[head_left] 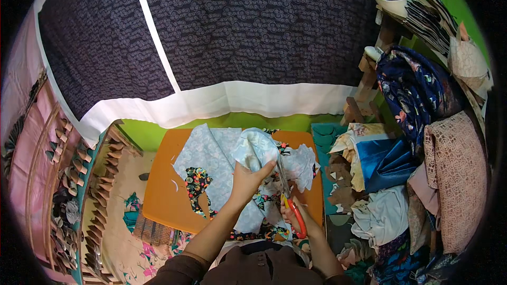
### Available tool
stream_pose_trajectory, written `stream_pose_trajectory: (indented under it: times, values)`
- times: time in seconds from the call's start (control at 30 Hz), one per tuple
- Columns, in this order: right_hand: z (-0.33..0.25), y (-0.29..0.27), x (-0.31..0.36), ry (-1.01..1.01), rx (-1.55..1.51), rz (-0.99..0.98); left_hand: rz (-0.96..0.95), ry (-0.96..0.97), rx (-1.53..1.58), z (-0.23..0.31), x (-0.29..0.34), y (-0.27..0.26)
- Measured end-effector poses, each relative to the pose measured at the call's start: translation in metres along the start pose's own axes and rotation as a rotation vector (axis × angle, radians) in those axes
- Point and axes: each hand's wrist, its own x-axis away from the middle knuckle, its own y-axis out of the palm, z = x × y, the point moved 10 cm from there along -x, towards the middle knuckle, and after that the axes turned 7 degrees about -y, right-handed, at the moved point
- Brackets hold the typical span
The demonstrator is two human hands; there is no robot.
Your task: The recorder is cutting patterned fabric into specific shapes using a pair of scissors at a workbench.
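Between the fingers and thumb of my left hand (248, 180) is a pale blue fabric piece (257, 143), raised and curved above the table. My right hand (290, 211) grips scissors (300, 221) with red and yellow handles; their blades point away from me, along the right edge of the piece. Beneath lies a larger pale-backed fabric (203, 150), its black floral face showing where it folds over (198, 180). A loose pale scrap (302, 166) rests to the right of the blades. The orange table (163, 190) carries all this cloth.
Wooden racks of shoe lasts (97, 216) stand at the left. Piled fabrics, including a shiny blue cloth (383, 161) and a white cloth (383, 214), crowd the right. A dark patterned curtain (264, 26) hangs beyond the table. Cloth scraps (132, 211) lie on the floor at left.
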Motion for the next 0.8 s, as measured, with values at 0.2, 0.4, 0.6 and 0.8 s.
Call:
stream_pose_trajectory:
  times: [0.2, 0.4, 0.6, 0.8]
  values:
    - [0.003, 0.0, -0.004, 0.004, -0.042, 0.002, -0.055, 0.025, -0.077, 0.007, 0.009, 0.01]
    - [-0.012, 0.015, -0.007, 0.01, -0.388, -0.03, -0.168, -0.035, -0.186, 0.002, 0.013, 0.018]
    - [-0.016, 0.023, -0.003, 0.097, -0.461, -0.021, -0.146, 0.035, -0.243, -0.002, 0.013, 0.013]
    - [-0.019, 0.026, 0.004, 0.115, -0.491, -0.061, -0.213, -0.072, -0.197, 0.001, 0.018, 0.022]
